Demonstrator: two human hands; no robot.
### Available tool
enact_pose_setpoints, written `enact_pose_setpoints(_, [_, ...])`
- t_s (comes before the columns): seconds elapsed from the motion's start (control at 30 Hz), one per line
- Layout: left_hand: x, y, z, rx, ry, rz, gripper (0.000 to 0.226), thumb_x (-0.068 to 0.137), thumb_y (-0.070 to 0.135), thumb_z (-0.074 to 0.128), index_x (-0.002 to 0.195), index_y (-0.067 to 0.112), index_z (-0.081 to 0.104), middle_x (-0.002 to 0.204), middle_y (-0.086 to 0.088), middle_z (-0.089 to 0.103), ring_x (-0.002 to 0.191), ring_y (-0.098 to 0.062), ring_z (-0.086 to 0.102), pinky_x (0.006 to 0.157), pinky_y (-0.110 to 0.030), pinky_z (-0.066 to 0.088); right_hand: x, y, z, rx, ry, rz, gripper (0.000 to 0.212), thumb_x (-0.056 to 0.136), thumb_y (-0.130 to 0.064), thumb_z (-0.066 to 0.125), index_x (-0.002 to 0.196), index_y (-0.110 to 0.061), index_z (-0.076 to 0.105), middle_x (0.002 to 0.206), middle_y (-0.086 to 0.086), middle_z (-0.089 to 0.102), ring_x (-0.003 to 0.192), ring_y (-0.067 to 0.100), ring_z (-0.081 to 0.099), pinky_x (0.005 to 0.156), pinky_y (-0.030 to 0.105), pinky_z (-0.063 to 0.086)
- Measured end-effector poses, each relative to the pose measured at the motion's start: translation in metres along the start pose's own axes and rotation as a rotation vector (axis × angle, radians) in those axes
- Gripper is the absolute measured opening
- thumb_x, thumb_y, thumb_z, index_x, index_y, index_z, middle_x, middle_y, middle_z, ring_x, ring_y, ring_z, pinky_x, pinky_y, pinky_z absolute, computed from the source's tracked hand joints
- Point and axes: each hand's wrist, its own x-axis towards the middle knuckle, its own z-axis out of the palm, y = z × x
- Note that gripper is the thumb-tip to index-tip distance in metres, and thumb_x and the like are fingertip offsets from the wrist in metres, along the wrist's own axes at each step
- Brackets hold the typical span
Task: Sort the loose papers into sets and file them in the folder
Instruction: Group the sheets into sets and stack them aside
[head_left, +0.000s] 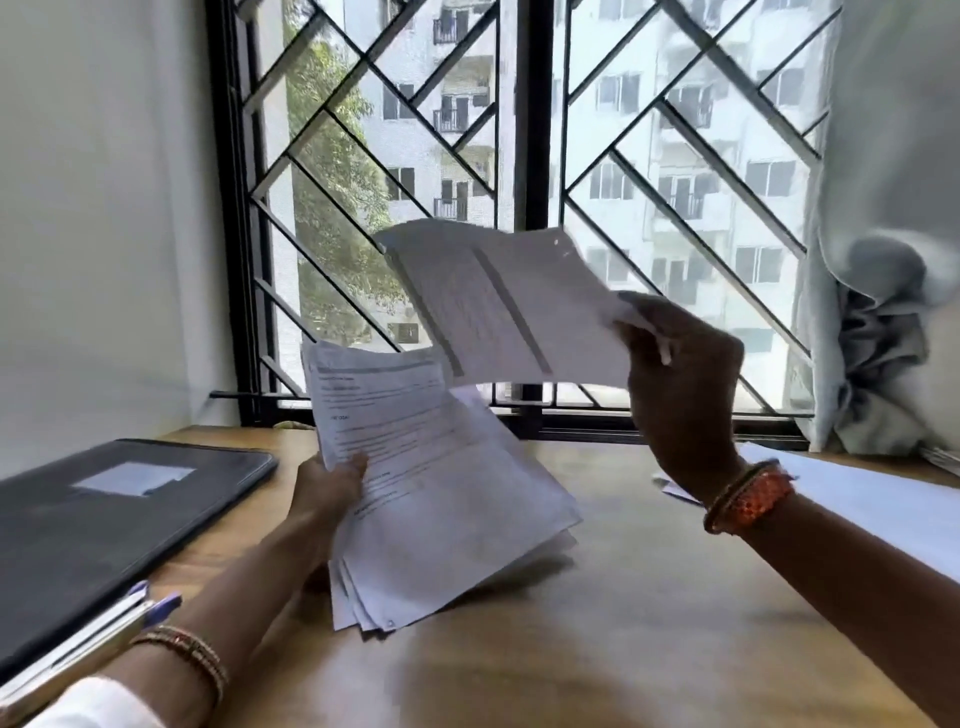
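Note:
My left hand (324, 501) grips a fanned stack of printed papers (431, 493) by its left edge, thumb on the top sheet, held above the wooden table (623, 623). My right hand (680, 384) pinches the right edge of a single printed sheet (498, 306), lifted high in front of the window, apart from the stack. A dark closed folder (104, 525) with a white label lies at the left of the table. More white sheets (857, 499) lie flat at the right, behind my right wrist.
A window with a black diagonal grille (519, 156) runs along the table's far edge. A pale curtain (883, 312) hangs bunched at the right. A white wall stands at the left. A light-coloured object with purple tabs (93, 639) lies at the front left.

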Motion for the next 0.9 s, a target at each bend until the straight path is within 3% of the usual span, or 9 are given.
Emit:
enact_pose_setpoints(0.1, [0.003,0.0,-0.005,-0.066,0.018,0.042,0.025,0.1,0.012,0.043,0.113,-0.003,0.057,0.106,-0.024,0.062,0.091,-0.033,0.058,0.083,-0.04,0.05,-0.032,-0.037,-0.002,-0.107,-0.367,-0.507,0.047,0.091,0.01,0.032,0.11,-0.006,0.071,0.113,0.009,0.069,0.101,0.019,0.067,0.089,0.028,0.053])
enact_pose_setpoints(0.17, [0.005,0.001,-0.01,-0.128,-0.018,0.046,0.032,0.098,0.013,0.045,0.114,-0.014,0.05,0.104,-0.035,0.055,0.088,-0.033,0.054,0.079,-0.038,0.045,-0.062,-0.036,0.0,-0.258,-0.576,-0.709,0.053,0.1,0.0,0.021,0.112,-0.01,0.072,0.115,0.01,0.069,0.101,0.026,0.068,0.081,0.036,0.057])
enact_pose_setpoints(0.27, [0.008,0.002,-0.009,-0.156,-0.018,0.045,0.013,0.091,0.023,0.054,0.087,0.015,0.062,0.086,-0.021,0.062,0.079,-0.025,0.054,0.072,-0.034,0.044,-0.083,-0.023,0.004,-0.365,-0.718,-0.729,0.061,0.1,0.0,0.013,0.112,-0.013,0.071,0.114,0.009,0.07,0.096,0.024,0.07,0.073,0.034,0.058])
enact_pose_setpoints(0.47, [0.006,0.002,-0.006,-0.119,-0.028,0.046,0.072,0.084,0.078,0.023,0.111,0.025,0.065,0.104,0.001,0.07,0.094,-0.017,0.065,0.087,-0.034,0.052,-0.094,-0.014,0.01,-0.343,-0.81,-0.744,0.057,0.093,0.005,0.019,0.114,-0.012,0.069,0.112,0.007,0.07,0.094,0.021,0.07,0.07,0.032,0.058])
enact_pose_setpoints(0.57, [0.051,-0.051,-0.022,0.069,-0.056,0.053,0.062,0.074,0.084,0.039,0.101,0.035,0.064,0.1,0.011,0.069,0.082,0.0,0.065,0.08,-0.021,0.053,-0.097,-0.011,0.011,-0.283,-0.914,-0.729,0.045,0.083,0.0,0.041,0.116,-0.015,0.068,0.114,0.004,0.07,0.096,0.019,0.069,0.068,0.031,0.058])
enact_pose_setpoints(0.63, [0.047,-0.049,-0.022,0.068,-0.024,0.036,0.043,0.081,0.065,0.059,0.105,0.03,0.066,0.103,0.004,0.071,0.084,-0.006,0.068,0.079,-0.027,0.057,-0.097,-0.008,0.009,-0.173,-1.083,-0.581,0.041,0.089,-0.028,0.05,0.129,-0.024,0.059,0.122,-0.005,0.066,0.106,0.015,0.065,0.085,0.032,0.053])
enact_pose_setpoints(0.7, [0.013,-0.015,-0.005,-0.039,-0.025,0.14,0.023,0.093,0.032,0.06,0.109,0.017,0.065,0.096,-0.003,0.07,0.082,-0.018,0.068,0.074,-0.032,0.058,-0.095,-0.008,0.004,0.019,-1.196,-0.151,0.061,0.086,-0.062,0.046,0.14,-0.033,0.045,0.131,-0.015,0.058,0.118,0.004,0.055,0.102,0.029,0.041])
enact_pose_setpoints(0.8, [-0.008,0.008,0.012,-0.194,-0.051,0.204,0.014,0.094,0.017,0.057,0.104,0.01,0.064,0.088,-0.002,0.068,0.073,-0.015,0.068,0.067,-0.029,0.058,-0.085,-0.006,0.002,0.218,-0.919,0.394,0.072,0.075,-0.067,0.053,0.138,-0.033,0.043,0.131,-0.027,0.048,0.117,-0.01,0.047,0.098,0.012,0.037])
enact_pose_setpoints(0.9, [-0.009,0.016,0.016,-0.273,-0.052,0.275,0.008,0.095,0.014,0.055,0.094,0.015,0.063,0.081,0.004,0.067,0.068,-0.01,0.066,0.06,-0.023,0.056,-0.063,0.01,0.005,0.29,-0.575,0.826,0.083,0.072,-0.058,0.067,0.138,-0.013,0.044,0.137,-0.002,0.053,0.122,0.017,0.053,0.1,0.033,0.046])
